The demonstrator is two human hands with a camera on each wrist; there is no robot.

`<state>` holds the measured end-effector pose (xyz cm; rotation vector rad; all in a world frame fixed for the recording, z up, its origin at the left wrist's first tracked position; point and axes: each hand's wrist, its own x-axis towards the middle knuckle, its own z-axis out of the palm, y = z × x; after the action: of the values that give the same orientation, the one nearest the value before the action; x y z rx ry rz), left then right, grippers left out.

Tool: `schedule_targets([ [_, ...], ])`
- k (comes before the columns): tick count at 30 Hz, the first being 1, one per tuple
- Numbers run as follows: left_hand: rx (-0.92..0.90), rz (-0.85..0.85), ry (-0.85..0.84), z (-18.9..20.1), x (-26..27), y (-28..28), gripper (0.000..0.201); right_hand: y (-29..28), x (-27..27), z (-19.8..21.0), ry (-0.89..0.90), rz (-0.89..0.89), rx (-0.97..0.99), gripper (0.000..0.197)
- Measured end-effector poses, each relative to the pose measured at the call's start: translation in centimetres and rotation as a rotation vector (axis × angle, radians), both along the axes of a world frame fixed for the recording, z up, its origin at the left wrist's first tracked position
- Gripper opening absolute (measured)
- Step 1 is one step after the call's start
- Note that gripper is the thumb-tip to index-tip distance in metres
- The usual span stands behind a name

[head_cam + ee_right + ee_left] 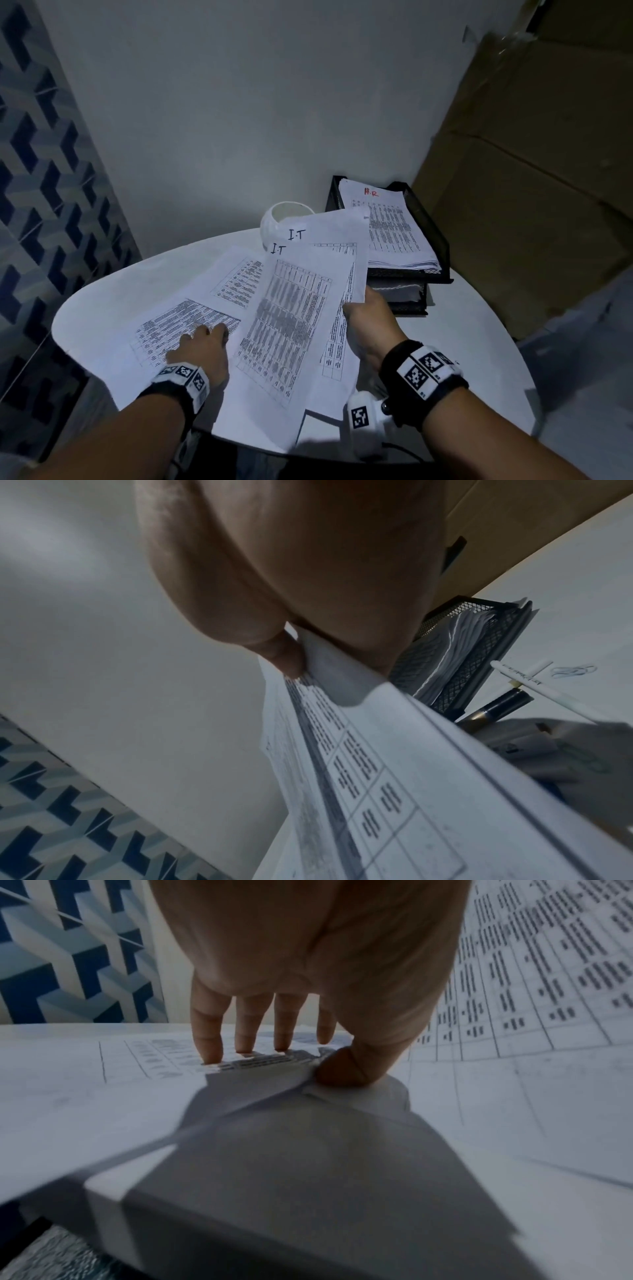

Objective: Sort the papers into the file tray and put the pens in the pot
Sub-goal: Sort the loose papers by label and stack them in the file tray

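Note:
My right hand (356, 301) grips the right edge of two printed sheets marked "I.T" (298, 308), held tilted above the round white table (462, 342). In the right wrist view the thumb (284, 653) pinches those sheets (359, 750). My left hand (205, 334) rests on another printed sheet (164, 329) lying on the table. Its straight fingers (212, 1042) and bent thumb press on the paper. The black mesh file tray (428, 226) stands at the back right with an "H.R" stack (390, 226) in its top tier. A white pot (274, 219) sits behind the held sheets.
A white pen (534, 685), a dark pen (496, 710) and paper clips (572, 670) lie on the table by the tray (479, 653). Cardboard boxes (531, 171) stand close on the right. A white wall is behind, and a blue patterned wall on the left.

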<state>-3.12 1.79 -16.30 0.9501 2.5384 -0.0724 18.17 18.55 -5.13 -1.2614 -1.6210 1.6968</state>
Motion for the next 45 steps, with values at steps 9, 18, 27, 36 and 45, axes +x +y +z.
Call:
schedule_targets([
  [9, 0.07, -0.024, -0.006, -0.9, -0.9, 0.2, 0.023, -0.4, -0.2, -1.0, -0.091, 0.079, 0.0, 0.04],
  [18, 0.108, -0.054, -0.001, -1.0, -1.6, 0.0, 0.016, -0.8, 0.3, -1.7, -0.101, 0.125, -0.097, 0.036],
  [27, 0.169, -0.014, -0.105, 0.6, 1.3, 2.2, 0.04, -1.4, 0.7, -2.7, -0.035, -0.007, -0.31, 0.033],
  [36, 0.12, -0.018, -0.141, 1.5, 3.1, 3.0, 0.046, -2.6, 0.5, -3.8, 0.118, 0.183, -0.289, 0.083],
  [45, 0.138, -0.044, -0.187, 3.7, 1.7, 2.6, 0.041, -2.9, 0.3, -4.5, -0.161, 0.124, -0.026, 0.05],
])
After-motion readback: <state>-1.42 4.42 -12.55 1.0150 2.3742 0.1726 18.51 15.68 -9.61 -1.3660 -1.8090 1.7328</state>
